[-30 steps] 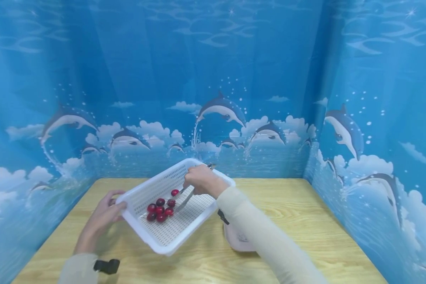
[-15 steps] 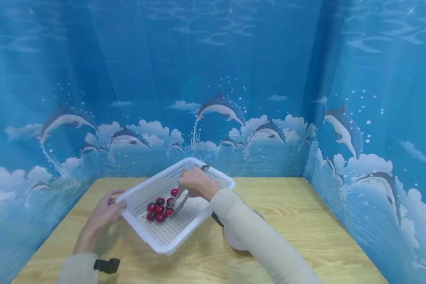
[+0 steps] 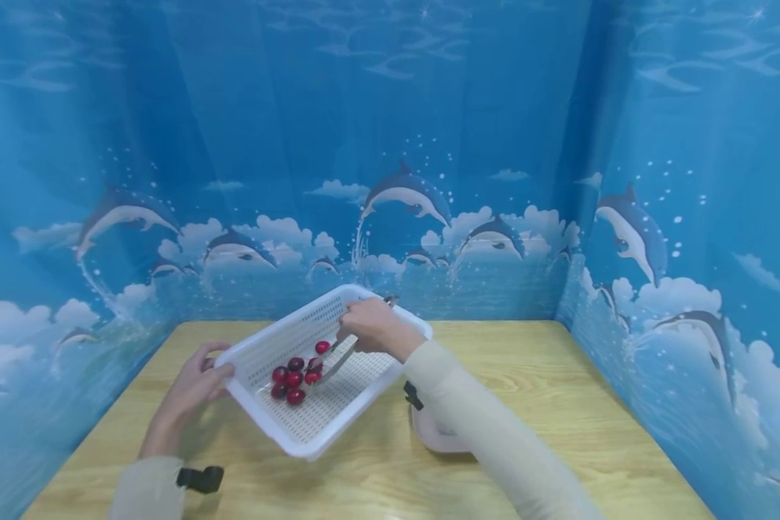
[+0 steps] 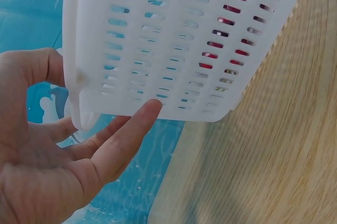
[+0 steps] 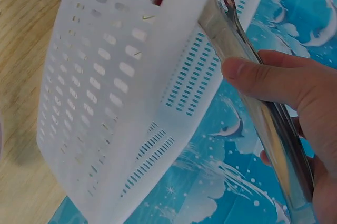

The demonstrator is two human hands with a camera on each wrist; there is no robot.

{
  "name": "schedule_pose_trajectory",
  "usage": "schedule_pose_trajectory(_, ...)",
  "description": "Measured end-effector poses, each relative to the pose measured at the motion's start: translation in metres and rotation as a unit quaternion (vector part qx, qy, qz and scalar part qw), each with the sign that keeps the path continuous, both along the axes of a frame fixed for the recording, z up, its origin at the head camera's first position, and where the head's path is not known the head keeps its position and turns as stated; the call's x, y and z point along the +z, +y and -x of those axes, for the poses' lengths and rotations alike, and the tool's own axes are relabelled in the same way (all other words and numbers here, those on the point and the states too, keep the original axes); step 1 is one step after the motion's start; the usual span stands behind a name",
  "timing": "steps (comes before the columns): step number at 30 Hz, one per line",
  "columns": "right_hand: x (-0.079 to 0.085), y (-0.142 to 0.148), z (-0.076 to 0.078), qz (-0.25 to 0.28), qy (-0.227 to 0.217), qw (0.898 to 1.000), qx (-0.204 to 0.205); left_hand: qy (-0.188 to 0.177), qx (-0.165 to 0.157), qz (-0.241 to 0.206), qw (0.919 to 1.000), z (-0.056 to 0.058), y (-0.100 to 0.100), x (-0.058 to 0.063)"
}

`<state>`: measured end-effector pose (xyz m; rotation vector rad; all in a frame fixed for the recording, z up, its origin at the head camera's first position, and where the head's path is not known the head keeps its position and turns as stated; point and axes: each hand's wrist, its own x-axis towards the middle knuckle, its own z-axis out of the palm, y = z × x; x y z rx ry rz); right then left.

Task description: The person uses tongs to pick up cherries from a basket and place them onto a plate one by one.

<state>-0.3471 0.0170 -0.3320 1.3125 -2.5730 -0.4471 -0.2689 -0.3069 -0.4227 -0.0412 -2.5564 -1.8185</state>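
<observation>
A white perforated plastic basket (image 3: 302, 446) is held tilted above the table, its near end lower. My left hand (image 3: 191, 386) grips its left rim, with the thumb over the edge and fingers against the outside, as the left wrist view shows. Several dark red cherries (image 3: 295, 378) lie together toward the basket's left part. In my right hand (image 3: 378, 326) is a pair of metal tongs (image 5: 263, 124), squeezed between thumb and fingers. The tongs' tips reach down among the cherries at the right side of the group; whether they pinch one I cannot tell.
A pale pink shallow container (image 3: 438, 437) stands on the wooden table (image 3: 559, 404), partly hidden under my right forearm. Blue dolphin-printed curtains (image 3: 390, 180) surround the table at the back and both sides.
My right hand dipped slightly left with the tongs, then shifted back to the right. The tongs' tips stay at the cherries. Left hand and basket hold nearly still.
</observation>
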Motion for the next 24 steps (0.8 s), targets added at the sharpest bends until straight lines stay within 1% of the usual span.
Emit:
schedule_pose_trajectory(3,0.004,0.012,-0.002,0.017,-0.001,1.0,0.006,-0.005,0.004,0.005,1.0,0.0,0.001,0.0)
schedule_pose_trajectory(9,0.014,0.038,-0.004,0.067,-0.009,0.998,-0.003,-0.011,0.014,0.011,0.9998,0.003,0.001,0.0)
schedule_pose_trajectory(14,0.022,0.059,-0.008,0.11,-0.011,0.994,0.012,-0.011,0.014,0.014,0.9998,0.003,0.002,0.002)
schedule_pose_trajectory(24,0.025,0.084,-0.011,0.156,0.013,0.987,0.037,-0.011,0.014,0.007,0.9998,0.004,0.0,0.0)
